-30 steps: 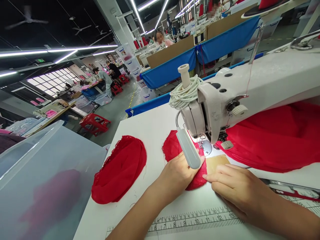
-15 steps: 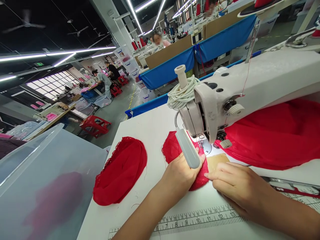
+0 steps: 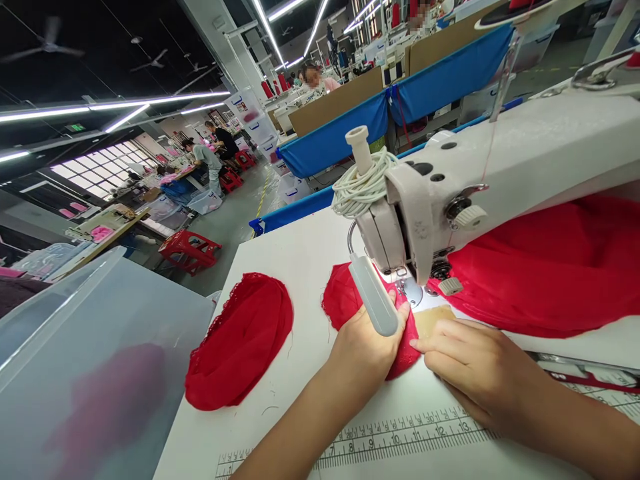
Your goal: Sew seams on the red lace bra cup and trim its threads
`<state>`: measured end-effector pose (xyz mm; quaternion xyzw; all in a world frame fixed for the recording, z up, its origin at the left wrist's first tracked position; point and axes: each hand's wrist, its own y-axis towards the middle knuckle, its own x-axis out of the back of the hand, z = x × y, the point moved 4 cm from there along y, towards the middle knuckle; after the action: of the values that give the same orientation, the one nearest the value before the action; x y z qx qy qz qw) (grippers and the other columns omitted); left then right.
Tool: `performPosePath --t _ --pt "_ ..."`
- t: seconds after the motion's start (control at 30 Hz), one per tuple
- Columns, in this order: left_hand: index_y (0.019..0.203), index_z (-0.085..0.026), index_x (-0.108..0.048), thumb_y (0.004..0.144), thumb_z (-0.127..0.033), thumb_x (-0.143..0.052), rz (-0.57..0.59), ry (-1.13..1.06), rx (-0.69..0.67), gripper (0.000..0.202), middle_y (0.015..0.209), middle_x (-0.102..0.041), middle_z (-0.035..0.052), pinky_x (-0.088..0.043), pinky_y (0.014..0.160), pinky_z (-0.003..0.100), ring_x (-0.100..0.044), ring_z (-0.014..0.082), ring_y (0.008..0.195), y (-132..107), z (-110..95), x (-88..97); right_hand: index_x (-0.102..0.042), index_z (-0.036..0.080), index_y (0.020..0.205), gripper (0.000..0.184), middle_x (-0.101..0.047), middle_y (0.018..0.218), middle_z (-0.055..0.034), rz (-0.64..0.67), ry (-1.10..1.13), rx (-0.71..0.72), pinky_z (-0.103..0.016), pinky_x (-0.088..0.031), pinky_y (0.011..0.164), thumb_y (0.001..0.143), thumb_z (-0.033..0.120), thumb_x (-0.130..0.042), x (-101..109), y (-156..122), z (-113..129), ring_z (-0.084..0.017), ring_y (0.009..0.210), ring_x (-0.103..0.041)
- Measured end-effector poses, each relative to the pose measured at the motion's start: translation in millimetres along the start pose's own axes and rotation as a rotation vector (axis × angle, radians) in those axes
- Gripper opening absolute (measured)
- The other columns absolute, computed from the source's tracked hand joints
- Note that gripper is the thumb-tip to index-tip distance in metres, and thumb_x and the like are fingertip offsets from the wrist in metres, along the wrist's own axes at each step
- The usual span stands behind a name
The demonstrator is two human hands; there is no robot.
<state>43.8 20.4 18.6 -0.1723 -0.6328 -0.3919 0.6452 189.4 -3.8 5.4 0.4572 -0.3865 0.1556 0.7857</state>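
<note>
My left hand [image 3: 365, 350] rests on a red lace piece [image 3: 345, 300] lying under the head of a white sewing machine [image 3: 450, 193]; its fingers are partly hidden behind the machine's lamp [image 3: 373, 297] and press the fabric down. My right hand [image 3: 475, 370] lies beside it with fingers together and flat, its fingertips touching the fabric's right edge next to a tan patch [image 3: 435, 319] on the bed. The needle area is mostly hidden by the lamp.
A stack of red lace pieces [image 3: 240, 340] lies to the left on the white table [image 3: 295, 253]. Red cloth [image 3: 550, 267] is heaped behind the machine arm. A clear plastic bin [image 3: 95, 360] stands at left. A printed ruler [image 3: 400, 433] runs along the near edge. Other workers sit far behind.
The lace piece and both hands have crept slightly toward the machine's foot; the view has shifted a little. Otherwise the scene is the same.
</note>
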Motion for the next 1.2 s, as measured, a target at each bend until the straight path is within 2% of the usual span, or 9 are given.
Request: performPosePath --t 0.27,0.43,0.5,0.63,0.77,0.97,1.2 --pt "0.126 -0.015 -0.055 0.1 -0.017 -0.028 -0.005 -0.135 0.094 0.038 0.12 -0.065 0.0133 -0.057 0.093 0.043 -0.063 0.0256 0.113 0.5 6.2 -4.8 -0.049 0.018 0.065 0.027 -0.046 0.067 -0.002 -0.003 0.037 -0.04 -0.03 -0.03 0.059 0.078 -0.004 -0.042 -2.7 -0.9 -4.7 -0.016 0.066 -0.037" --pt "0.129 -0.01 -0.05 0.1 -0.015 -0.031 -0.077 -0.076 0.01 0.035 0.119 -0.065 0.017 -0.054 0.096 0.046 -0.061 0.0259 0.116 -1.0 8.2 -4.9 -0.051 0.019 0.066 0.028 -0.052 0.07 -0.0033 -0.015 0.023 -0.047 -0.03 -0.035 0.061 0.078 -0.005 -0.042 -3.2 -0.8 -6.2 -0.017 0.068 -0.041" --pt "0.126 -0.007 -0.051 0.099 -0.013 -0.032 -0.083 -0.047 -0.034 0.034 0.116 -0.066 0.0186 -0.057 0.09 0.044 -0.063 0.0258 0.111 -1.1 7.8 -2.5 -0.055 0.019 0.07 0.028 -0.056 0.072 -0.0041 -0.015 0.021 -0.042 -0.03 -0.038 0.063 0.079 -0.004 -0.042 -3.2 -1.0 -6.5 -0.018 0.07 -0.046" --pt "0.115 -0.01 -0.059 0.101 -0.017 -0.029 0.013 -0.078 -0.044 0.033 0.114 -0.065 0.018 -0.06 0.069 0.034 -0.067 0.0236 0.098 0.5 7.1 4.6 -0.062 0.02 0.078 0.03 -0.064 0.078 -0.0059 -0.007 -0.008 -0.037 -0.031 -0.043 0.064 0.082 -0.001 -0.04 -2.8 -1.8 -7.0 -0.019 0.073 -0.053" --pt "0.11 -0.01 -0.061 0.101 -0.017 -0.028 0.043 -0.097 -0.039 0.034 0.112 -0.066 0.0176 -0.059 0.07 0.033 -0.067 0.022 0.095 1.3 4.8 10.6 -0.063 0.02 0.078 0.031 -0.067 0.082 -0.0064 -0.011 -0.019 -0.028 -0.031 -0.046 0.065 0.083 -0.001 -0.04 -2.1 -2.0 -6.6 -0.019 0.074 -0.056" --pt "0.11 -0.011 -0.061 0.101 -0.016 -0.027 0.022 -0.062 -0.034 0.035 0.112 -0.066 0.0169 -0.058 0.068 0.031 -0.067 0.0213 0.093 0.5 2.6 9.6 -0.063 0.017 0.079 0.03 -0.068 0.083 -0.0063 -0.035 -0.007 -0.034 -0.03 -0.045 0.067 0.079 -0.004 -0.042 -1.3 -1.8 -6.7 -0.019 0.076 -0.055" --pt "0.109 -0.01 -0.061 0.101 -0.014 -0.025 -0.023 -0.035 -0.04 0.037 0.111 -0.066 0.0167 -0.057 0.066 0.029 -0.067 0.0199 0.09 1.9 0.6 8.2 -0.061 0.02 0.077 0.03 -0.064 0.077 -0.0055 -0.021 -0.018 -0.024 -0.031 -0.046 0.065 0.085 0.0 -0.04 -2.0 0.7 -7.1 -0.019 0.075 -0.057"
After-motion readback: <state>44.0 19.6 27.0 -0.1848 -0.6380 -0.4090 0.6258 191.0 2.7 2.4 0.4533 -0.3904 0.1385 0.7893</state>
